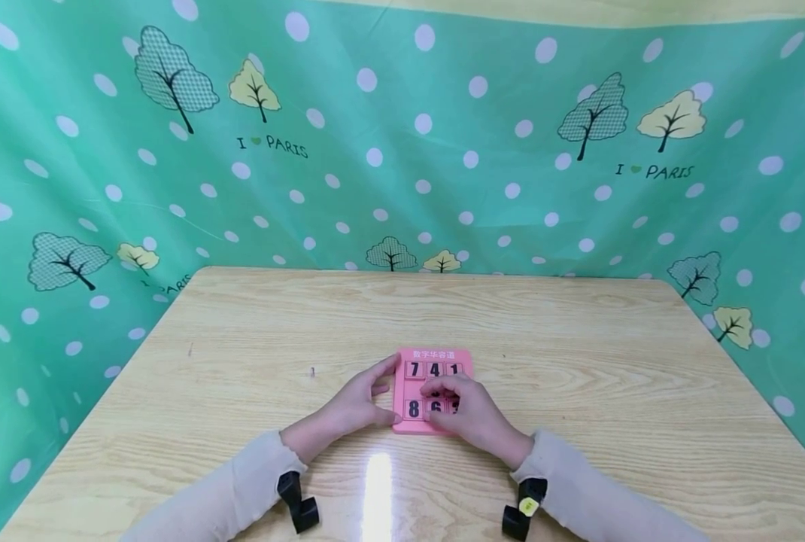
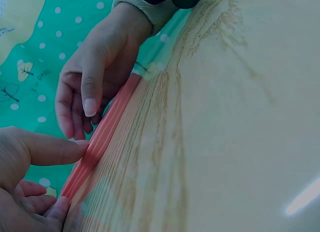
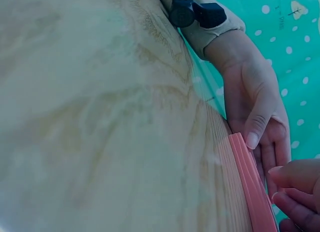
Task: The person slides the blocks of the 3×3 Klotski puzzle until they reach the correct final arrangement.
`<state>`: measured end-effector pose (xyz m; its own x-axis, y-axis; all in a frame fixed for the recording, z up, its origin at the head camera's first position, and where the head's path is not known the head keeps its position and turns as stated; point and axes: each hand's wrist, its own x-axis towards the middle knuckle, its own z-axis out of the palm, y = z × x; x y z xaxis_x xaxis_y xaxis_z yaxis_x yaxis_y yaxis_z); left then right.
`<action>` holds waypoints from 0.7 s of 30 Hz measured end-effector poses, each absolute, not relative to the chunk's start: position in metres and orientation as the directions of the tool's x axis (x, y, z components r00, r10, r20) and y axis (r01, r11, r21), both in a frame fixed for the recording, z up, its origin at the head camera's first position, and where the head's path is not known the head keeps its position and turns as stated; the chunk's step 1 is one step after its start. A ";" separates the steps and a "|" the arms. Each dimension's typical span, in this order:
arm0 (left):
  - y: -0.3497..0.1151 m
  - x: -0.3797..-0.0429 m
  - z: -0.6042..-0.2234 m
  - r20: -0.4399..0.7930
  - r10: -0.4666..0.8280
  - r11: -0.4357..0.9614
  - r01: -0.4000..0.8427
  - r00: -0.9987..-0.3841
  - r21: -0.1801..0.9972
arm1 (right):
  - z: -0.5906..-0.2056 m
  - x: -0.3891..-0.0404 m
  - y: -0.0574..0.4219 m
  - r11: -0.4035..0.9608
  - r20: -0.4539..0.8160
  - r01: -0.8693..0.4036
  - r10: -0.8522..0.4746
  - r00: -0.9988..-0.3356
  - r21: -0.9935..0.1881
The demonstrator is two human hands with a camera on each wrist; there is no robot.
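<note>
A pink sliding number puzzle [image 1: 414,429] lies flat on the table, its printed heading at the far side. Tiles 7, 4 and 1 form the far row, and 8, 6 and 3 the near row. An open slot shows at the left of the middle row, whose other tiles are mostly covered by fingers. My left hand [image 1: 358,401] holds the puzzle by its left side, index finger near the far corner and thumb at the near corner. Over the tiles, my right hand [image 1: 475,412] has bent fingers, with index fingertip beside the slot and thumb by the 6.
The wooden table [image 1: 253,331] extends around the puzzle, with a bright light reflection [image 1: 378,493] in front of it. Green dotted cloth [image 1: 402,150] hangs behind and beside the table. A black camera mount [image 1: 299,503] is on the left wrist, another [image 1: 526,510] on the right.
</note>
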<state>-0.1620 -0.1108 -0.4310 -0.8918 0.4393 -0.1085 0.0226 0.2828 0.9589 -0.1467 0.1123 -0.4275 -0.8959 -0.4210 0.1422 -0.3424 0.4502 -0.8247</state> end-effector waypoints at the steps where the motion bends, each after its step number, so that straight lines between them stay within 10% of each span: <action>1: -0.111 -0.162 -0.431 -0.108 0.439 0.278 0.020 -0.892 0.960 | -0.427 -0.147 0.112 0.453 0.144 -0.345 -0.421 -0.895 -0.822; 21: -0.111 -0.162 -0.431 -0.111 0.440 0.291 0.025 -0.891 0.956 | -0.430 -0.151 0.107 0.486 0.163 -0.383 -0.435 -0.886 -0.785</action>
